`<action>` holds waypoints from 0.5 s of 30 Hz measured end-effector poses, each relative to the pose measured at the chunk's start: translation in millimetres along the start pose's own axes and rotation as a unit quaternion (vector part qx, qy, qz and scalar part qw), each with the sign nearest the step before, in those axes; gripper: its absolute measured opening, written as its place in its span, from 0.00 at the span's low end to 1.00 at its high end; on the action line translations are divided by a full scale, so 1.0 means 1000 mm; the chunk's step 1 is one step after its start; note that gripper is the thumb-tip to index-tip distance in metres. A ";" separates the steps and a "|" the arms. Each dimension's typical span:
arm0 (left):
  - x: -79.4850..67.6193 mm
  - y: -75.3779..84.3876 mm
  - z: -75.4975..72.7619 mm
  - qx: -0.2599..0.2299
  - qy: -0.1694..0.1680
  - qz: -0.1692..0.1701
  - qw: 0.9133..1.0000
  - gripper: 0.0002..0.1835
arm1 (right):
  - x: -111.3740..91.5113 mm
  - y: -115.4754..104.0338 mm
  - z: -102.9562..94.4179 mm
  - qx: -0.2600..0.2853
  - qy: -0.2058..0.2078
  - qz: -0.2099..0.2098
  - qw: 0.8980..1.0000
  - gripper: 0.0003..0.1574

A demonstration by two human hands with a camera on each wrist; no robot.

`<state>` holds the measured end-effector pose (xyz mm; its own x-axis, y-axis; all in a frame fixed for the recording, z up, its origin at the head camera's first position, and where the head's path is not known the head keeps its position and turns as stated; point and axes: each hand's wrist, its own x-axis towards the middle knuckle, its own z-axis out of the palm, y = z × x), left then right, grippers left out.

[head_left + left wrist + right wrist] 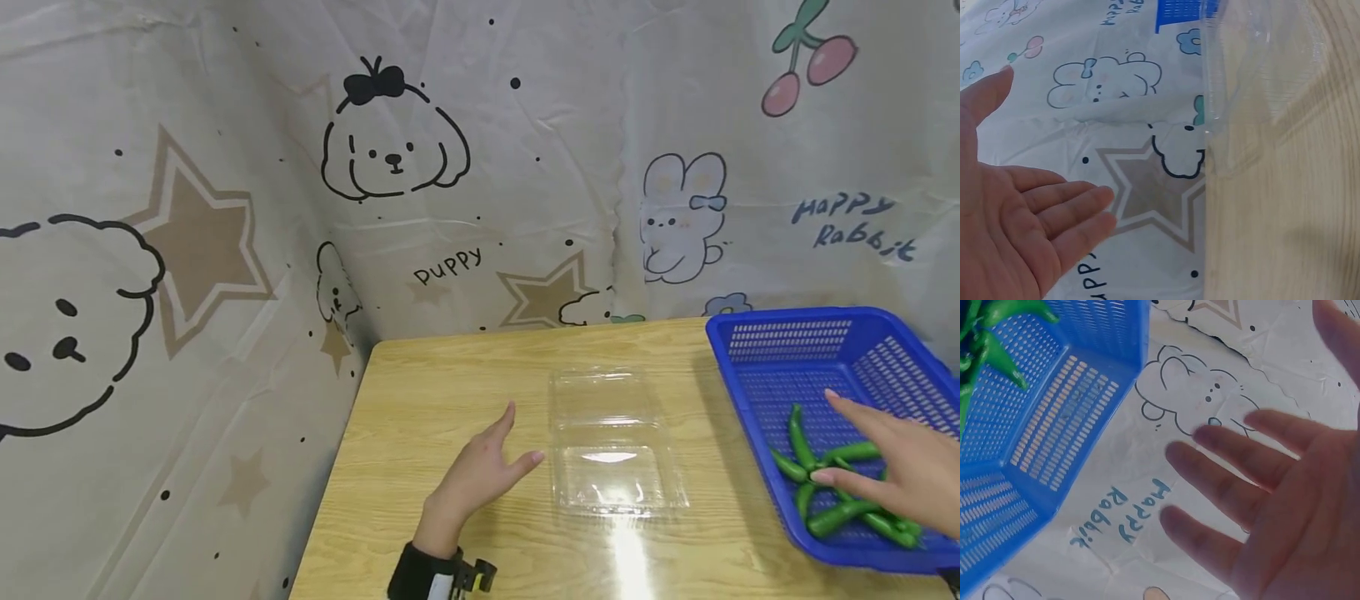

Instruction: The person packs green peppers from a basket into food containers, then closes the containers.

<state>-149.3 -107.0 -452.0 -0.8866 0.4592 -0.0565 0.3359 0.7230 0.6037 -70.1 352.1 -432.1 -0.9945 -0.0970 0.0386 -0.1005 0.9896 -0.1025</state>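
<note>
Several green chili peppers (838,515) lie in a blue plastic basket (723,358) at the right of the table. Over them, in the head view, is my right hand (903,467), fingers extended and thumb apart, holding nothing. The right wrist view shows that hand (1272,494) with spread fingers, and peppers (1004,347) at its upper left corner. Left of a clear plastic clamshell box (611,437), which lies unfolded on the table, my left hand (480,471) is raised with its thumb toward the box. Its palm (1010,231) holds nothing in the left wrist view.
The light wooden table (435,375) meets a printed cloth (525,167) along its back and left sides. The basket's raised walls (1072,419) surround the peppers. A dark band with a small camera mount (435,575) sits on the left wrist.
</note>
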 end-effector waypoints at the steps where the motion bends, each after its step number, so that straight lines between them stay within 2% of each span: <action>1: 0.000 -0.001 0.000 -0.011 -0.001 -0.002 1.000 0.48 | 0.003 0.001 -0.002 0.004 -0.017 -0.005 1.000 0.70; 4: 0.001 -0.005 0.003 -0.047 -0.004 0.002 0.999 0.47 | 0.010 0.002 -0.006 0.025 -0.059 -0.020 0.998 0.67; 9: 0.004 -0.012 0.008 -0.101 -0.019 0.022 0.994 0.43 | 0.024 0.005 -0.006 0.058 -0.106 -0.027 0.992 0.63; 15: 0.010 -0.013 0.010 -0.123 -0.029 0.014 0.992 0.43 | 0.034 0.011 0.002 0.082 -0.133 -0.032 0.987 0.54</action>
<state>-159.4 -106.7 -468.7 -0.8562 0.5107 -0.0784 0.2659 0.5656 0.7806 -105.3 359.3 -434.2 -0.9563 -0.2042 -0.2092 -0.1447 0.9525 -0.2681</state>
